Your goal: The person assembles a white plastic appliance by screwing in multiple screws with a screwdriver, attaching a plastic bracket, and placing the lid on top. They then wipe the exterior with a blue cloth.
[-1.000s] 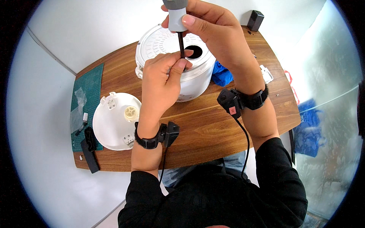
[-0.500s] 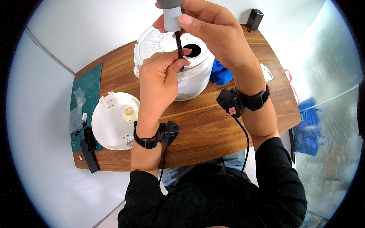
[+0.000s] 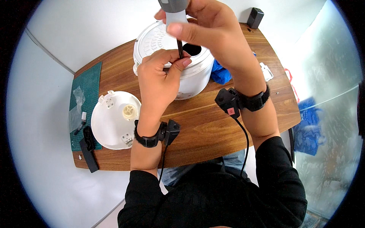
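Note:
A screwdriver (image 3: 176,19) with a grey handle and dark shaft stands nearly upright over the front rim of a white appliance that looks like a rice cooker (image 3: 195,81). Around its handle are the thumb and fingers of my right hand (image 3: 215,32), slightly blurred. My left hand (image 3: 157,76) pinches the lower shaft between thumb and forefinger, against the edge of the appliance's top. The screwdriver's tip is hidden behind my left fingers. Behind them a dark round hole (image 3: 192,49) opens in the top.
A round white cover (image 3: 110,133) lies inside-up on the wooden table (image 3: 197,125), by my left wrist. Left of it are a green cutting mat (image 3: 87,79), clear plastic and a black strap. A blue cloth (image 3: 221,73) sits right of the appliance; a black box (image 3: 255,18) stands far right.
My right thumb and fingers have shifted on the handle, and the screwdriver's top has moved slightly right and down. My left hand stays pinched at the shaft.

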`<state>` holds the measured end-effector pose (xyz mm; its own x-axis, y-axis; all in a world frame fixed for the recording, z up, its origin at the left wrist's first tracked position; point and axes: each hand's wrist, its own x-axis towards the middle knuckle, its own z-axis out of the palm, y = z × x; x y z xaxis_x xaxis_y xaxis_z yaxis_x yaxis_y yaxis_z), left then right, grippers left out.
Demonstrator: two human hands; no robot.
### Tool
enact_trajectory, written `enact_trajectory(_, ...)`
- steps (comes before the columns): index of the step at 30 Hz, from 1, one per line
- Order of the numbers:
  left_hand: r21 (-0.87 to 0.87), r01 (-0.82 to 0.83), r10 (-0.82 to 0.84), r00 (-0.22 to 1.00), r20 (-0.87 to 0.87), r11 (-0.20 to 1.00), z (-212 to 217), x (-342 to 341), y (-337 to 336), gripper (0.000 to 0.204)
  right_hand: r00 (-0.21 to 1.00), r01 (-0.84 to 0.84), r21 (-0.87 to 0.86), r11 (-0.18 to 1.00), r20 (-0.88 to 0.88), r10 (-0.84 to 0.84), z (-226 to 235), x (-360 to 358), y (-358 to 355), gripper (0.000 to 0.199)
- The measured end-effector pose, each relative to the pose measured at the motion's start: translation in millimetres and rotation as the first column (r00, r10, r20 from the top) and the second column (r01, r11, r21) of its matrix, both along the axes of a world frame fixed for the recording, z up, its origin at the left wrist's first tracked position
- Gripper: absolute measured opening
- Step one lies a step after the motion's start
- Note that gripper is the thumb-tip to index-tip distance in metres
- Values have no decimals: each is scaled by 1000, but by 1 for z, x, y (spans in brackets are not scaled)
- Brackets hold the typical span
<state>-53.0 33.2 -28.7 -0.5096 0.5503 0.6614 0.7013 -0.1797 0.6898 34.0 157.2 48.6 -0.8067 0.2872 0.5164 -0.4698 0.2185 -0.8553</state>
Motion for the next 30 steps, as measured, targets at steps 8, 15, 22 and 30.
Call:
enact_trajectory(8, -18, 40, -40, 999, 30, 999, 4, 2, -1, 10, 954, -293, -208, 933, -2, 299, -8, -5, 23, 20)
enact_trajectory(15, -70, 99, -100, 995, -7, 993, 8, 0, -2, 15, 977, -210, -247, 946, -20, 211, 0, 4, 7, 24)
enact_trajectory(22, -203, -83, 24, 960, -279, 976, 5, 3, -3, 29, 946, -322, -224, 920, -41, 321, -6, -8, 17, 24)
enact_trajectory(30, -213, -147, 49, 912, -408, 966, 1, 1, -4, 21, 964, -153, -253, 955, -251, 88, -2, 19, 27, 34)
